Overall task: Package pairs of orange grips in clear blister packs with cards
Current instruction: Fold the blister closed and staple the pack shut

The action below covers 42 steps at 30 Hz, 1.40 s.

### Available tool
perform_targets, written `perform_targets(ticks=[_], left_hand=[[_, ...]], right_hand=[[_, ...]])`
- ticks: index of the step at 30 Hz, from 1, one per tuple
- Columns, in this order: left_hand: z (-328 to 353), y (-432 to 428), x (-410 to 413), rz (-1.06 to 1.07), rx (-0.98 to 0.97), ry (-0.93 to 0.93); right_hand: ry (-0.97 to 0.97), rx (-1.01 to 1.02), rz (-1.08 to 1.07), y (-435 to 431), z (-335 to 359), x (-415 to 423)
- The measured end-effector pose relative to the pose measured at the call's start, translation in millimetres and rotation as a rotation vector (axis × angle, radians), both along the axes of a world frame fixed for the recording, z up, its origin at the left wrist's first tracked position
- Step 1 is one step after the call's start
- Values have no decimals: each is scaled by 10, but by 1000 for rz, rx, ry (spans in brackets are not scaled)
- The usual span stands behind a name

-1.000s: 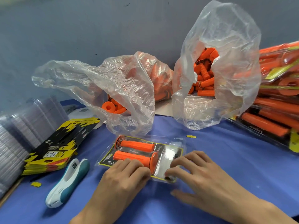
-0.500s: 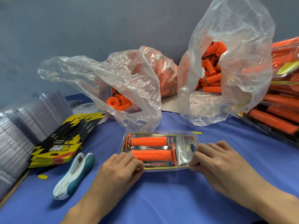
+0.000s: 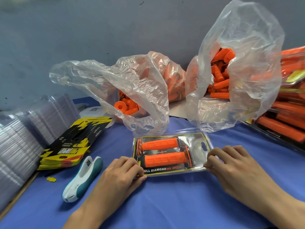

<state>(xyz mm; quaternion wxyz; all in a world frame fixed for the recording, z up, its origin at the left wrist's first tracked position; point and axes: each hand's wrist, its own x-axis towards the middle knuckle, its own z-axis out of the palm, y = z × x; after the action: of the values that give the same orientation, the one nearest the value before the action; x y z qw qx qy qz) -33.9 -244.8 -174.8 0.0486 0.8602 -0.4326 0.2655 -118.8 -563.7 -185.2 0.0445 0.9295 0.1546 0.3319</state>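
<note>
We judge the sealing step to be in hand. One blister pack (image 3: 197, 145) lies flat on the blue worktop (image 3: 165, 205), between the two grips. The left hand (image 3: 122, 172) curls its fingers over the pack's near left corner, and the right hand (image 3: 231, 166) curls its fingertips onto the right edge below the hang hole. Both grips are narrow and closed on the plastic rim, but the thumbs are hidden, so we cannot tell how much rim lies beneath. Inside the pack, just beyond the left grip, two orange handlebar grips (image 3: 159, 143) lie side by side and parallel on a black and yellow card (image 3: 156, 170). The card's title strip sits nearest us. The shell looks closed over card and contents, though we cannot see whether the edges are snapped or fastened. The next move probably calls for pressing the rim home all round. One grip would then let go to fetch the white and teal stapler (image 3: 82, 177), which lies just outboard of the left grip. The other grip would pin the pack so the card does not slide. Further out on that side are the spare cards (image 3: 69, 146) and the stacked empty blisters (image 3: 16, 146). Beyond both grips stand two clear bags of loose stock (image 3: 135, 86). Finished packs (image 3: 288, 123) are piled well outboard of the right grip.
</note>
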Motion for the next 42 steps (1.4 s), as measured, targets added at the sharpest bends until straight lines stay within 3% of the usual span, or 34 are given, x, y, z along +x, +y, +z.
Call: perform_targets(ticks=[6, 16, 18, 21, 24, 26, 28, 32, 34, 37, 40, 42], left_hand=[[-7, 18, -6, -19, 15, 35], [15, 88, 5, 20, -55, 7], [74, 227, 52, 155, -143, 22], [140, 495, 146, 571, -292, 90], [128, 662, 208, 875, -319, 382], [95, 700, 209, 919, -313, 527], [68, 705, 191, 925, -295, 522], [34, 718, 162, 974, -63, 508], [54, 737, 187, 932, -153, 609], [181, 724, 204, 784, -550, 884], [273, 664, 130, 566, -885, 1510], [276, 626, 46, 405, -798, 1768]], right_hand=[[-104, -20, 62, 345, -112, 70], [-73, -91, 163, 628, -94, 301], [-41, -53, 140, 626, -101, 320], [-2, -23, 137, 624, -132, 324], [0, -26, 142, 621, -122, 319], [3, -32, 140, 627, -88, 305], [16, -37, 133, 636, -57, 291], [42, -23, 123, 647, -37, 268], [50, -23, 117, 647, -32, 253], [54, -33, 108, 634, -22, 250], [41, -29, 98, 629, -17, 256], [42, -50, 104, 643, -16, 267]])
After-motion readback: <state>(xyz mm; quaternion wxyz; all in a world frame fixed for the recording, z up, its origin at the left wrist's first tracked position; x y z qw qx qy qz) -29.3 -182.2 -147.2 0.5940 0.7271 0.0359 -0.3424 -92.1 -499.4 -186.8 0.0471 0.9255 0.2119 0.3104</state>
